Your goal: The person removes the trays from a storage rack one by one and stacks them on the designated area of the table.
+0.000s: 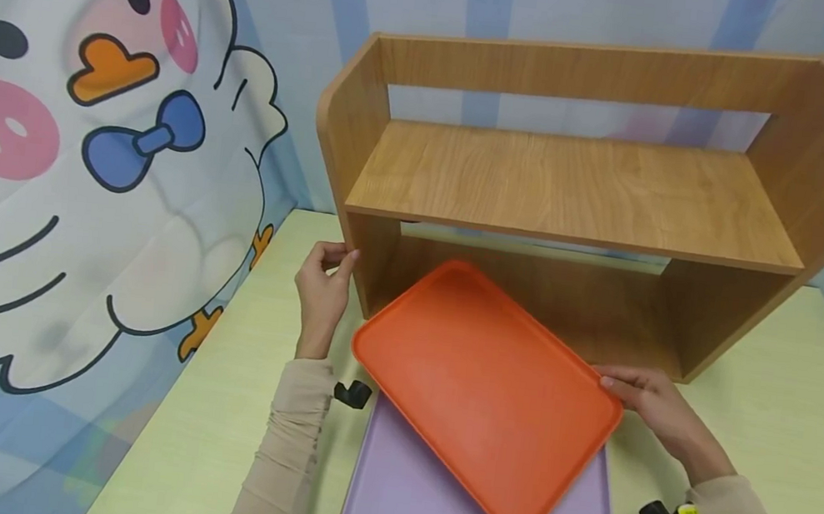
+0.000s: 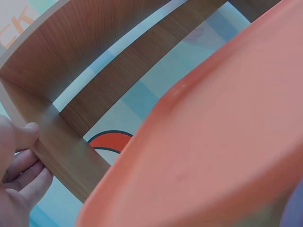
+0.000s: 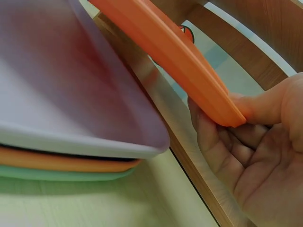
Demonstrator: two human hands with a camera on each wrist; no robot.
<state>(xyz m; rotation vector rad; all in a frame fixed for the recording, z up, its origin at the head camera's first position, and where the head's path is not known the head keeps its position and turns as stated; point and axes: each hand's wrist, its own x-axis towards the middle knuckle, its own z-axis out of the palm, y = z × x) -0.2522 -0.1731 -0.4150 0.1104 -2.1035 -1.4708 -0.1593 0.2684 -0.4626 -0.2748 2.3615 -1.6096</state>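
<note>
An orange tray (image 1: 488, 391) is held up at a slant above a purple tray (image 1: 416, 500), its far corner reaching the shelf's lower opening. My right hand (image 1: 656, 408) pinches the orange tray by its right corner, thumb on top and fingers beneath, as the right wrist view shows. My left hand (image 1: 324, 290) holds the front edge of the left side panel (image 2: 66, 156) of the wooden shelf (image 1: 586, 183) between thumb and fingers. The purple tray (image 3: 71, 85) lies on top of a stack, with an orange tray (image 3: 71, 158) and a green tray (image 3: 71, 173) under it.
The shelf has an upper board (image 1: 578, 186) and a lower compartment (image 1: 602, 310) behind the orange tray. It stands at the back of a pale yellow table (image 1: 765, 411). A cloth with a cartoon bird (image 1: 157, 247) hangs along the left side.
</note>
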